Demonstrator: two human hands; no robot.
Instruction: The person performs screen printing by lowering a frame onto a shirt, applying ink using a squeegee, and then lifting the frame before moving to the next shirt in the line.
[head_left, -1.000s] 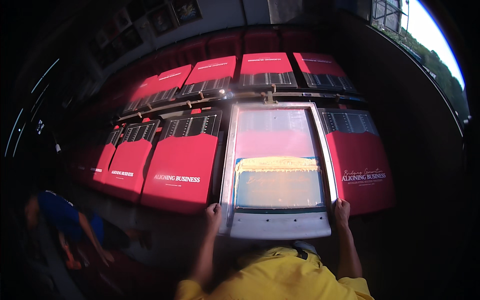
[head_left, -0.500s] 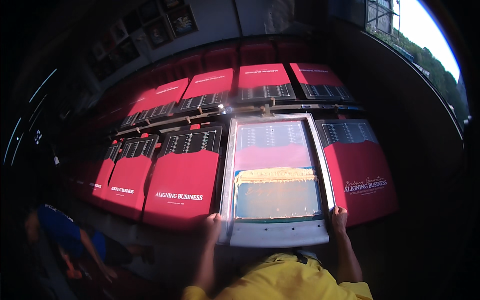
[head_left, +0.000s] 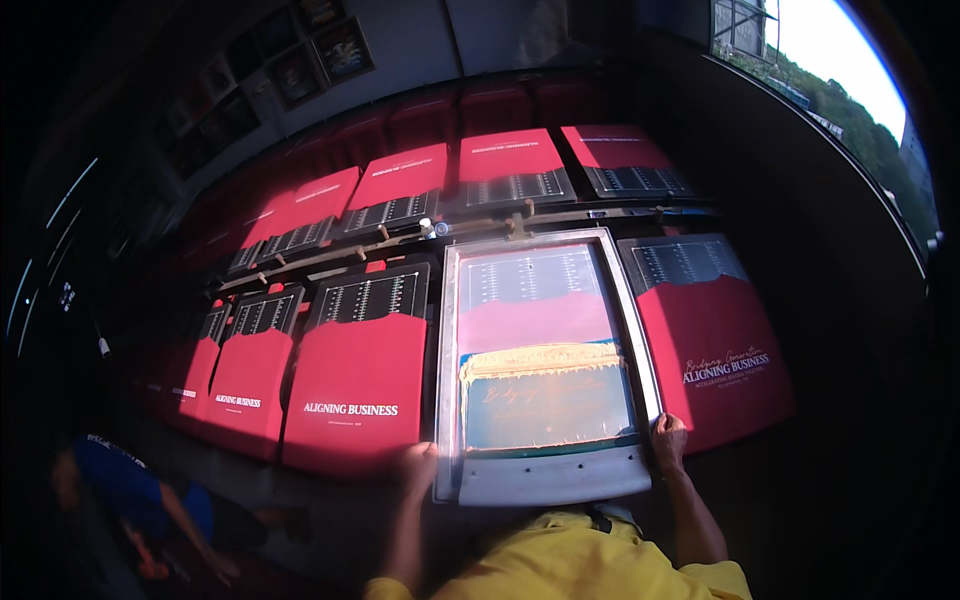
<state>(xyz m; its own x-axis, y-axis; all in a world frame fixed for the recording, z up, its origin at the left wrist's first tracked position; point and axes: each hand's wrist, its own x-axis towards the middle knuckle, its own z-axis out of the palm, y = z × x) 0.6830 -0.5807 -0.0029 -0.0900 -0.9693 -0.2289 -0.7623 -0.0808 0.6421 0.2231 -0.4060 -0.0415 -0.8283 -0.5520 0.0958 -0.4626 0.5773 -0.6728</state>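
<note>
A screen printing frame [head_left: 553, 483] with pale metal sides lies over a printing board in front of me. My left hand [head_left: 421, 463], slightly blurred, is closed at its lower left edge. My right hand [head_left: 668, 440] grips the lower right edge. Across the mesh runs a ridge of pale orange ink [head_left: 540, 357], above a blue stencil area [head_left: 545, 415] with faint script lettering. Through the upper mesh a board's ruled grid and red cloth show. Right of the frame lies a red printed shirt [head_left: 710, 325]; to the left is another red shirt [head_left: 360, 360] with white lettering.
A second row of boards with red shirts [head_left: 510, 155] stands beyond a rail [head_left: 395, 240], which bears a small white bottle [head_left: 427, 228]. At lower left is another person in blue [head_left: 120, 480]. Framed pictures [head_left: 343, 50] hang behind; a window [head_left: 830, 70] is at right.
The whole view has shifted slightly left. Both hands remain at the frame's lower sides. The script lettering in the blue stencil area shows more clearly now.
</note>
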